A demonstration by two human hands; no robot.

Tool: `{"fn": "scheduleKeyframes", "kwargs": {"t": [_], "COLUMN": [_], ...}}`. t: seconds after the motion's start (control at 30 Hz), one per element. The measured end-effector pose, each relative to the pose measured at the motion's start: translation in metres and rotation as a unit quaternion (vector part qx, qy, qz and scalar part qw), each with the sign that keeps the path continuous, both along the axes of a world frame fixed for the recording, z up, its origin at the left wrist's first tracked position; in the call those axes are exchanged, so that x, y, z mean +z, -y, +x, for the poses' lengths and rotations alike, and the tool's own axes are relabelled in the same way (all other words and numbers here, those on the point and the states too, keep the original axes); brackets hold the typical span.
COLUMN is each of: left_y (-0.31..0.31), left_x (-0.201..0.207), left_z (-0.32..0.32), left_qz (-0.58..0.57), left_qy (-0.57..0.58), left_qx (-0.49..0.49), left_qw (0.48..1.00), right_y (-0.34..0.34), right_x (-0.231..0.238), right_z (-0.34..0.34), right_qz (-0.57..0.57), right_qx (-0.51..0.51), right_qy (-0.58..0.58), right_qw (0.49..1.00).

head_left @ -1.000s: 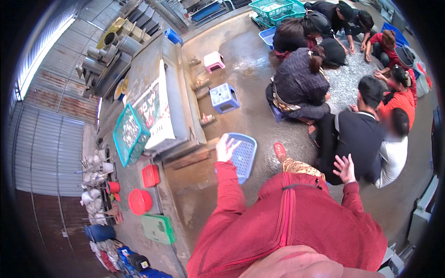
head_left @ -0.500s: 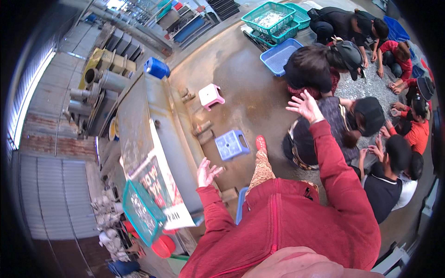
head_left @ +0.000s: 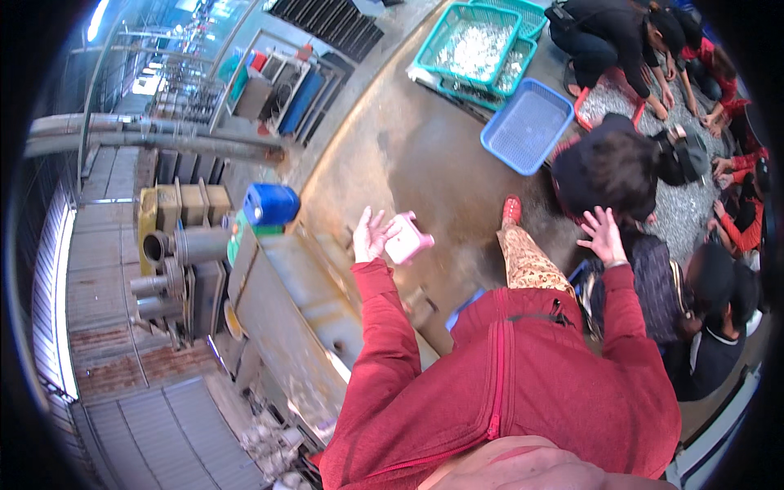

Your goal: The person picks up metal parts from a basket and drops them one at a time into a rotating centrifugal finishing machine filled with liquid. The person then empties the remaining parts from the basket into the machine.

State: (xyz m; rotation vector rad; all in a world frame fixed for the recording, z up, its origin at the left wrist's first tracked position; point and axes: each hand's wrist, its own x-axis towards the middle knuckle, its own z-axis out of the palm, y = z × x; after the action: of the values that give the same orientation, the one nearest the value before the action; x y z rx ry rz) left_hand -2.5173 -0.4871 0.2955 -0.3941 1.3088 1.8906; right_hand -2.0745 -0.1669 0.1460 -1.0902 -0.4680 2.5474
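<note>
On the wet concrete floor point(head_left: 457, 184), the person in the red jacket point(head_left: 465, 367) is on foot, one red shoe point(head_left: 512, 210) placed forward below patterned trousers point(head_left: 531, 257). Both hands are bare and raised in front of the body, well apart. The left hand point(head_left: 373, 237) is spread, fingers parted, with nothing in its grasp. The right hand point(head_left: 603, 237) is likewise spread and holds nothing.

The item nearest the left hand is a small pink stool point(head_left: 411, 238), located on the floor just to the right of that hand as viewed; the fingers overlap its edge, and contact cannot be confirmed. The right hand appears beside a crouching co-worker in dark clothing point(head_left: 600, 175).

Ahead, a blue basket point(head_left: 527, 126) lies near teal crates point(head_left: 447, 72) containing silvery pieces. A red tray point(head_left: 581, 114), also loaded with silvery material, sits beside a broad silvery heap point(head_left: 682, 214), around which several co-workers crouch. To the left are a metal worktop point(head_left: 278, 322) and a blue drum point(head_left: 272, 203).
</note>
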Motion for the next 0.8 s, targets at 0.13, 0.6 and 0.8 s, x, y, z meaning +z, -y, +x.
{"fn": "scheduleKeyframes", "kwargs": {"t": [0.13, 0.6, 0.8], "left_y": [-0.104, -0.482, -0.712], "left_x": [-0.030, -0.161, -0.338], "left_z": [-0.113, -0.511, -0.601], "left_qz": [-0.003, -0.176, -0.353], "left_qy": [0.076, 0.012, -0.123], "left_qx": [-0.015, -0.254, -0.456], "left_qw": [0.997, 0.951, 0.807], "right_y": [-0.102, -0.329, -0.435], "right_x": [0.021, -0.111, -0.220], "right_z": [-0.113, -0.449, -0.500], "right_qz": [0.012, -0.055, -0.003], "right_qx": [-0.083, -0.329, -0.229], "right_qy": [0.021, 0.175, 0.309], "right_qw": [0.996, 0.926, 0.923]}}
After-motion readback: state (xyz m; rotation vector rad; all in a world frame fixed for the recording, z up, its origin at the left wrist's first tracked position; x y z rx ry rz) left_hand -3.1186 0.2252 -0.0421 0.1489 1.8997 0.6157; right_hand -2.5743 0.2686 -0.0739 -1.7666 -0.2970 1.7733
